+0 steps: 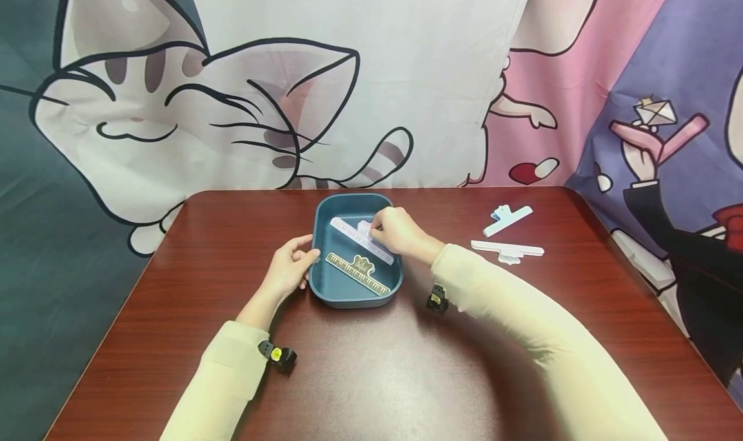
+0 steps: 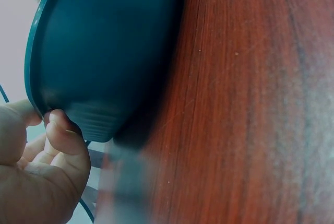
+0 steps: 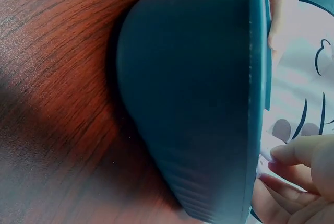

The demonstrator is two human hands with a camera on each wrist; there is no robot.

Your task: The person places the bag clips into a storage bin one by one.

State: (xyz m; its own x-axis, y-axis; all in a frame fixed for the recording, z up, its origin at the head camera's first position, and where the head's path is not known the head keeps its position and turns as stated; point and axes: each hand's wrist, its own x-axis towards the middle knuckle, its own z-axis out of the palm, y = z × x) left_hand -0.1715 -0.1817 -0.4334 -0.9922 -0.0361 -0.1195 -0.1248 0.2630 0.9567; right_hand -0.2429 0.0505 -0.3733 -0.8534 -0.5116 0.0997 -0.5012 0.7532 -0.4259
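Observation:
A dark teal plastic basin [image 1: 355,303] stands on the table, its wall [image 2: 104,41] filling much of the left wrist view. My left hand [image 1: 287,268] pinches its left rim between thumb and fingers. Inside lie a gold-and-black long clip [image 1: 354,274] and, farther back, a pale lilac long clip [image 1: 348,230], both slanting down to the right. My right hand [image 1: 400,233] reaches over the right rim and pinches the lilac clip's handle. In the right wrist view, the basin's side [image 3: 193,78] hides most of that clip; a pale bit [image 3: 267,147] shows at the fingertips.
To the right on the brown wooden table [image 1: 191,299] lie a light blue long clip [image 1: 507,221] and a white one [image 1: 522,250]. A printed cartoon-cat curtain [image 1: 441,93] hangs behind the back edge.

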